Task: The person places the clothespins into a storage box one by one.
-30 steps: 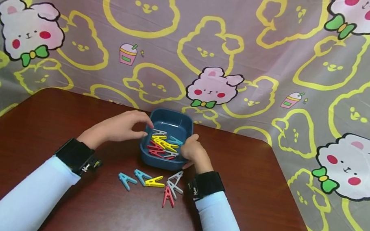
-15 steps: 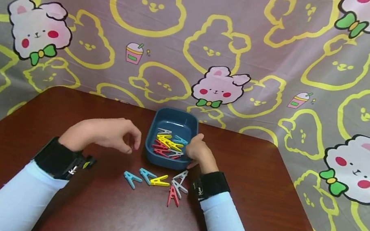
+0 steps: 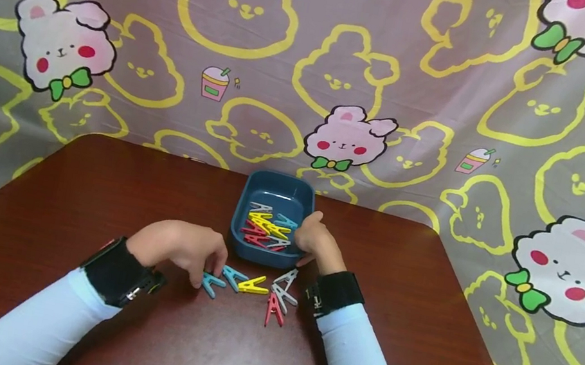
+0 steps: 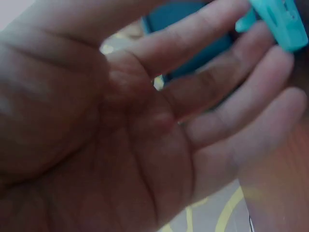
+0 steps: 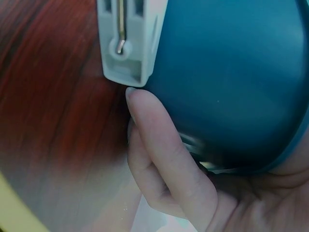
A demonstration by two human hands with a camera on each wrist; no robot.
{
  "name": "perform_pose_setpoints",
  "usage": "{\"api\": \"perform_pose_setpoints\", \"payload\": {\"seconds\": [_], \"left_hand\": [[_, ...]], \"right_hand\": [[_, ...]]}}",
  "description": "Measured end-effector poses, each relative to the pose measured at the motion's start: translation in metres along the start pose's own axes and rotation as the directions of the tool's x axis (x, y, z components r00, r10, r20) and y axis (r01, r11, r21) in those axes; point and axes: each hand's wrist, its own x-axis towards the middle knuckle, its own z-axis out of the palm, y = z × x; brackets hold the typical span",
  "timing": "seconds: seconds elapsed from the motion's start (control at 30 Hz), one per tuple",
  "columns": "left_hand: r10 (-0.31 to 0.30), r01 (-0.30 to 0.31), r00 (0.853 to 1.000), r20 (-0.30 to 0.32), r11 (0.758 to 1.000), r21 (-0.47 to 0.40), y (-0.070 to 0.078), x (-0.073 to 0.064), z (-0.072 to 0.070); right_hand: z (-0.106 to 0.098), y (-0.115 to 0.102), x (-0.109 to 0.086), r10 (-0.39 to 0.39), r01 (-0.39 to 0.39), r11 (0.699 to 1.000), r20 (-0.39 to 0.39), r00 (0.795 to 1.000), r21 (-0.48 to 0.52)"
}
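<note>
In the head view, my left hand is low over the table, thumb and fingertips around the narrow end of a blue clothespin. The left wrist view has this clothespin at the fingertips; the thumb's tip is out of frame there. My right hand grips the right side of a dark blue plastic bin. The right wrist view shows its fingers against the bin's outer wall, close to a grey clothespin. Red, yellow, grey and blue clothespins lie inside the bin.
In front of the bin lie another blue clothespin, a yellow one, grey ones and a red one. The brown table ends at a patterned cloth behind.
My left hand has left the bin's left edge and come down toward the front to the leftmost blue clothespin. The right hand stays on the bin. The head view shifts slightly.
</note>
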Motion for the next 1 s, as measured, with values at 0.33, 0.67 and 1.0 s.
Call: {"api": "perform_pose_setpoints", "payload": {"seconds": [0.33, 0.67, 1.0], "left_hand": [[-0.074, 0.075, 0.997, -0.01, 0.985, 0.158, 0.003, 0.029, 0.03], [-0.05, 0.057, 0.998, -0.032, 0.968, 0.246, -0.044, 0.082, 0.065], [-0.064, 0.072, 0.996, -0.054, 0.984, 0.16, 0.016, 0.027, 0.032]], "right_hand": [[0.001, 0.001, 0.0, -0.004, 0.004, 1.0, 0.001, 1.0, 0.003], [0.002, 0.0, 0.0, 0.001, -0.001, 1.0, 0.006, 1.0, -0.003], [0.0, 0.001, 0.001, -0.003, 0.003, 1.0, 0.006, 1.0, -0.003]]}}
